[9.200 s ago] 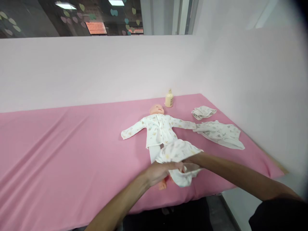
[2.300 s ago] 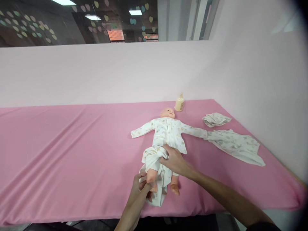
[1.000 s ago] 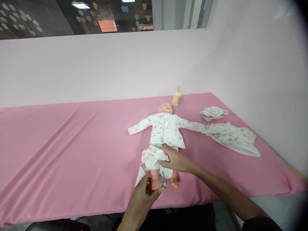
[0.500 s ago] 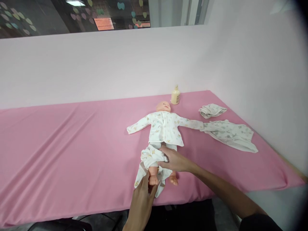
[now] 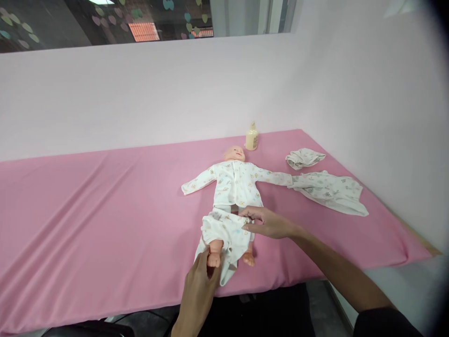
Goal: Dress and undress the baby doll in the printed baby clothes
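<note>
Your left hand point(image 5: 197, 288), at the near edge, has thumb and fingers closed around one foot point(image 5: 213, 260) of the doll point(image 5: 234, 153). Your right hand point(image 5: 271, 223) touches the patterned trousers point(image 5: 228, 229) at the doll's legs, thumb and fingers partly spread; cannot tell whether cloth is pinched. Doll: on its back between and beyond your hands, head far, feet near. Count: one doll, one buttoned jacket point(image 5: 234, 183) on it, one pair of trousers. To the right, two loose garments: one spread cloth point(image 5: 329, 192) meeting the jacket's sleeve, one bundled cloth point(image 5: 304, 158) farther off. One pump bottle point(image 5: 251, 139) beside the head; label print too small to read.
</note>
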### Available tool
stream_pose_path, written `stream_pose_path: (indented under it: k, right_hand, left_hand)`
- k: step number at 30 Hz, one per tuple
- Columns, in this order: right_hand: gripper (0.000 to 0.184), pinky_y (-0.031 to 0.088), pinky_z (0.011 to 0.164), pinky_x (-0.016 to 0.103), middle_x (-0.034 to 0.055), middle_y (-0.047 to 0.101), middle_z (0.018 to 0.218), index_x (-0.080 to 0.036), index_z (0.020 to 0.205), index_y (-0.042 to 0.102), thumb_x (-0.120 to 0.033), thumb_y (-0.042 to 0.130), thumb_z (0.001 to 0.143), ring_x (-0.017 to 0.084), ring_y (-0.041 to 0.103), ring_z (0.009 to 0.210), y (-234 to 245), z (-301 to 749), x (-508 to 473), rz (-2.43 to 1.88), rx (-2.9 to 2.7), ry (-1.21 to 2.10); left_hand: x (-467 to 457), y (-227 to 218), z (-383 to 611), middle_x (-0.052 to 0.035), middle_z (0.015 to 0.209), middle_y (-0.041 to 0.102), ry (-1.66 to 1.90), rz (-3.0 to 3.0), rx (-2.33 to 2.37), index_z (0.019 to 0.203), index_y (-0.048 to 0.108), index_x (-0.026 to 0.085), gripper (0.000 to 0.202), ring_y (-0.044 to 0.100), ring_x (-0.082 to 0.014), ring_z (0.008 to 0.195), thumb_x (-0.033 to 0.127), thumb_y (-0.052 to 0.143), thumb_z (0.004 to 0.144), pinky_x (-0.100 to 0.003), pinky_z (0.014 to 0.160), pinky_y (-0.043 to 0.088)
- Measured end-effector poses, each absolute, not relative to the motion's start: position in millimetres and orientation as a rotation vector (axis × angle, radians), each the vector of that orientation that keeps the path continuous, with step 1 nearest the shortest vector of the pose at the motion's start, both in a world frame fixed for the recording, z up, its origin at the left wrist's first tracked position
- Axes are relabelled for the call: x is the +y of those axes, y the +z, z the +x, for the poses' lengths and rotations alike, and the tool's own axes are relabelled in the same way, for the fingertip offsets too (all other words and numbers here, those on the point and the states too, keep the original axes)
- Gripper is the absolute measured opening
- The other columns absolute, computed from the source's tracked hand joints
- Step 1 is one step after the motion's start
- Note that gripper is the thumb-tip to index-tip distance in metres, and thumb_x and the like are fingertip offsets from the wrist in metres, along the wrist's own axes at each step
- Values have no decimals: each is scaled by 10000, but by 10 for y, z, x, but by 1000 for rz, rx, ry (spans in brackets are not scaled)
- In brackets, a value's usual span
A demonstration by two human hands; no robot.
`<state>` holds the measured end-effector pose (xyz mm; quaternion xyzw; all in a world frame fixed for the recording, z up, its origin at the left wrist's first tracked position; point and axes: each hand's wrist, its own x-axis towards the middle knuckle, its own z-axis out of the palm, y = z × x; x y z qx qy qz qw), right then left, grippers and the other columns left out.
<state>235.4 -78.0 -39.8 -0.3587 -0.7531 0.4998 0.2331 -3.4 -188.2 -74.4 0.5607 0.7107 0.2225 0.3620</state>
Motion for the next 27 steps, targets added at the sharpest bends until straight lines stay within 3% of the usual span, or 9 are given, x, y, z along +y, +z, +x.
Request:
stream_pose_path:
  k: [3, 8, 11, 15, 19, 23, 27]
  right_hand:
    - [250, 448, 726, 256, 19, 605, 925, -171, 1076, 624, -340, 612, 894, 130, 554, 812, -280, 2282, -788, -871, -1762, 1562]
    - [262, 417, 717, 239, -9, 571, 881, -212, 1059, 630, -381, 673, 864, 112, 515, 787, -254, 2080, -690, -860, -1479, 1605]
    - [217, 403, 714, 235, -17, 553, 868, -212, 1027, 619, -355, 665, 871, 105, 498, 779, -295, 1959, -639, -850, -1535, 1588]
    - [174, 387, 698, 231, -29, 501, 848, -214, 1016, 583, -314, 637, 884, 97, 458, 756, -310, 1859, -622, -825, -1610, 1505]
    - [162, 348, 571, 216, -55, 418, 722, -245, 1052, 536, -341, 567, 925, 91, 396, 626, -310, 1812, -612, -866, -1624, 1466]
    - [150, 261, 452, 195, -73, 388, 650, -262, 1047, 519, -363, 534, 937, 72, 335, 508, -335, 1763, -602, -888, -1544, 1530]
    - [154, 244, 423, 186, -81, 380, 623, -254, 1016, 528, -365, 563, 915, 63, 312, 483, -370, 1729, -593, -893, -1468, 1555]
  left_hand:
    - [-1848, -872, -80, -79, 1004, 679, 569, 1485, 1829, 1101, 618, 218, 419, 631, -237, 877, 539, 425, 913, -324, 751, 447]
    - [-1771, -1007, -242, -81, 1094, 670, 663, 1462, 1948, 1164, 590, 206, 467, 623, -244, 957, 548, 392, 916, -372, 845, 461]
    - [-1872, -950, -219, -54, 1051, 666, 752, 1403, 1950, 1102, 598, 221, 477, 616, -220, 901, 614, 432, 889, -352, 807, 481]
    - [-2217, -981, 65, -13, 825, 603, 850, 1435, 1998, 902, 546, 207, 432, 564, -173, 718, 635, 537, 841, -305, 695, 480]
    - [-2466, -1268, 402, -57, 936, 619, 940, 1813, 1925, 901, 553, 192, 419, 613, -205, 839, 600, 601, 824, -338, 774, 496]
    - [-2401, -1498, 526, -93, 908, 639, 927, 2148, 1996, 983, 606, 164, 306, 610, -233, 822, 455, 580, 890, -355, 725, 498]
    - [-2333, -1416, 517, -108, 914, 674, 973, 2123, 1834, 993, 667, 174, 232, 619, -240, 855, 263, 458, 942, -361, 774, 495]
